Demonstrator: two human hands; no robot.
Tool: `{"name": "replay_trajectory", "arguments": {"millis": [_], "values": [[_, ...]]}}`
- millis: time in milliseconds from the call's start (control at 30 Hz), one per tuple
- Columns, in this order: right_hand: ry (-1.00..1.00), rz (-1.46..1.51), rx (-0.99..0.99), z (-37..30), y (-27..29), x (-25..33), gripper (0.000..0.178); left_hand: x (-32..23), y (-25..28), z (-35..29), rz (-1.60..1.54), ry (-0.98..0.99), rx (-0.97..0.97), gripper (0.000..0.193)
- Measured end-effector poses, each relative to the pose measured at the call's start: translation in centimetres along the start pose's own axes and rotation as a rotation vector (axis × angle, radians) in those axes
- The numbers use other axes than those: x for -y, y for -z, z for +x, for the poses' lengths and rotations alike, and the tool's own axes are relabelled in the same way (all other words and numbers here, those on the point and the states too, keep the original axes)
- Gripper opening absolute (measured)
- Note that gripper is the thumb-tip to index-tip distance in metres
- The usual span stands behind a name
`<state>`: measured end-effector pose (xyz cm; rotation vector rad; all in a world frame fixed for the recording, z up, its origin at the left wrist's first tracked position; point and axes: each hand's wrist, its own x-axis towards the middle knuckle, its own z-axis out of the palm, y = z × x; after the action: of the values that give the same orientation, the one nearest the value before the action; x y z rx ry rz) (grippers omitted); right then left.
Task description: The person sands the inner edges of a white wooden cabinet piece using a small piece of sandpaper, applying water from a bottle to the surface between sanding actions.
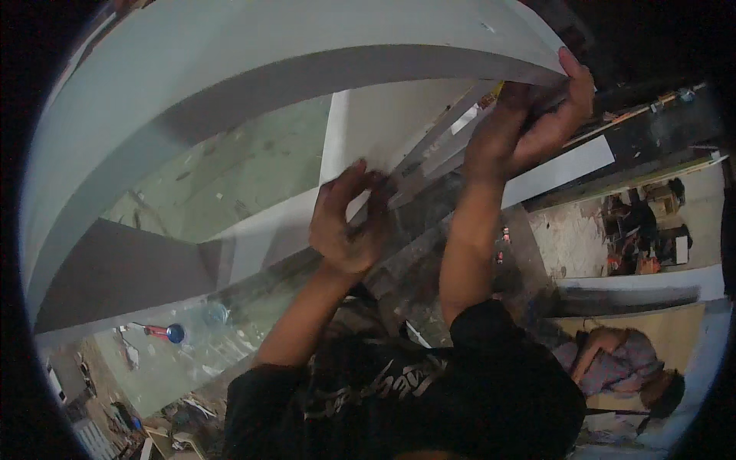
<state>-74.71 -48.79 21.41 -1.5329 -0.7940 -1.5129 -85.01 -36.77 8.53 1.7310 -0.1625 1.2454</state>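
Note:
A large pale grey-white panel (253,54) arches across the top, bent by the lens, with its thick edge facing me. My right hand (521,130) is raised to that panel's right end, fingers wrapped over its edge and corner. Lower and to the left, my left hand (349,218) is closed, its fingers curled toward the thumb and slightly blurred. It is beside a lower white board (268,230) that joins the upper panel in a box-like frame. Whatever its fingertips hold, if anything, cannot be made out.
A flat white strip (563,169) lies right of my right forearm. At lower left, a red-and-blue tool (165,332) rests on a stained greenish surface (146,376). Another person (621,364) is at the lower right. Dark tools and clutter (648,226) stand farther right.

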Motion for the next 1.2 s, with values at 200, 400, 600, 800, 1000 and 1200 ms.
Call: {"name": "replay_trajectory", "arguments": {"millis": [200, 400, 600, 800, 1000, 1200], "values": [[-0.021, -0.122, 0.033, -0.1, 0.0, 0.5, 0.047, -2.1, -2.1, 4.2, -0.123, -0.026, -0.179, 0.049], [-0.075, -0.029, 0.026, -0.5, 0.1, 0.5, 0.049, 0.8, -1.0, -0.6, 0.020, -0.089, -0.156, 0.046], [-0.136, -0.172, 0.021, -0.3, 0.1, 1.3, 0.052, -1.3, -0.7, 2.6, -0.011, -0.057, -0.046, 0.055], [0.055, -0.116, 0.024, 0.1, 0.3, 0.1, 0.049, -1.1, 0.0, 3.5, 0.005, -0.159, 0.036, 0.056], [0.096, -0.178, 0.094, -0.4, 0.2, -0.5, 0.052, 0.4, -0.3, 1.8, 0.025, -0.159, -0.022, 0.053], [0.075, -0.024, 0.036, 0.2, 0.2, -0.8, 0.053, -1.1, -1.6, 4.3, -0.127, -0.197, -0.167, 0.052]]}}
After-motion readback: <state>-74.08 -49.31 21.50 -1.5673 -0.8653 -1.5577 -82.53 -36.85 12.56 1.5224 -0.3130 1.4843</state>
